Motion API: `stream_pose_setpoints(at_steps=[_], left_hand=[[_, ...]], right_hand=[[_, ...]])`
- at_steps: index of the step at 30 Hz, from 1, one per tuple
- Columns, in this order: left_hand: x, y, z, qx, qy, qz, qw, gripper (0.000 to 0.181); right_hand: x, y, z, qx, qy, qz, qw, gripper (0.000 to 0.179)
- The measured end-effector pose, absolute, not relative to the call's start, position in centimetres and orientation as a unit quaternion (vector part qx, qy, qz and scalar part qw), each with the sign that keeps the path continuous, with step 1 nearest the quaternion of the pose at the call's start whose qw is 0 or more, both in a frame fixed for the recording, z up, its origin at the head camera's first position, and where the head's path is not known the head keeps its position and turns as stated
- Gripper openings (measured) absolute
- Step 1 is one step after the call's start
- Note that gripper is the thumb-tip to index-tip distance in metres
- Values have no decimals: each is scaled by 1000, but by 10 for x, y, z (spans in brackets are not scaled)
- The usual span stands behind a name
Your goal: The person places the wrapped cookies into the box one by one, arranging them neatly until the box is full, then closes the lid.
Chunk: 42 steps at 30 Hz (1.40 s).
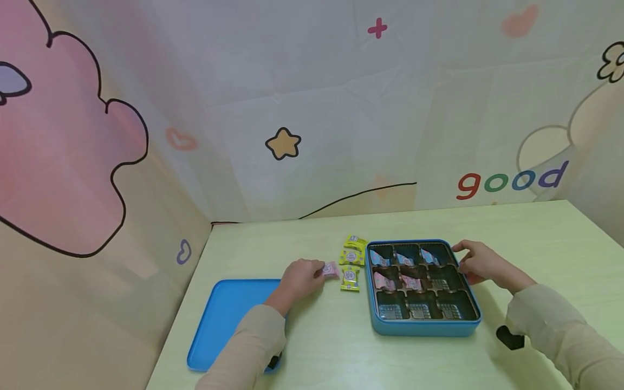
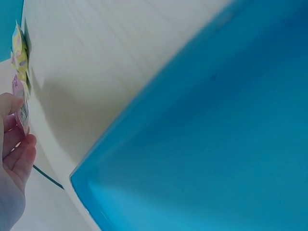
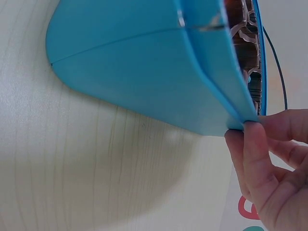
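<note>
Between thumb and fingers, my left hand (image 1: 302,277) pinches a pink wrapped candy (image 1: 330,270), which also shows at the edge of the left wrist view. Just right of it lie three yellow wrapped candies (image 1: 350,278) on the table. A blue box (image 1: 424,328) with a dark divided insert stands farther right. Blue-wrapped candies (image 1: 405,260) fill its back row, and two pink ones (image 1: 384,281) lie in the middle row. My right hand (image 1: 485,262) holds the box's right side near the far corner, with fingertips at the rim in the right wrist view.
A blue lid (image 1: 229,319) lies on the pale table (image 1: 322,346) at the left, partly behind my left forearm. A printed cloth backdrop (image 1: 341,108) rises behind the table and along its left side.
</note>
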<state>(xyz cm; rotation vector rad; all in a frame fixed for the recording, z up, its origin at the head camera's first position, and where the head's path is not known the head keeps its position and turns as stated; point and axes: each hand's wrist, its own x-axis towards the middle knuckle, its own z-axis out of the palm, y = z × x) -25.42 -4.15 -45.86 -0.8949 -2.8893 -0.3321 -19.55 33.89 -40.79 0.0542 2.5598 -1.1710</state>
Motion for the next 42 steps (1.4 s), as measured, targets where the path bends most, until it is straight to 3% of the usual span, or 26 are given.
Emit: stream_pose_setpoints(at_steps=[13, 20, 31, 42], left_hand=[[-252, -39, -447, -313, -943, -103, 53, 9], [-250, -37, -443, -347, -929, -106, 75, 15], [-247, -33, -440, -360, -921, -107, 101, 9], [-236, -20, -430, -370, -919, -116, 76, 9]], right_hand=[[-196, 338, -408, 18, 899, -407, 162, 47], [-196, 339, -408, 20, 899, -404, 165, 48], [-196, 340, -410, 15, 898, -408, 163, 47], [-196, 339, -409, 21, 899, -406, 164, 48]])
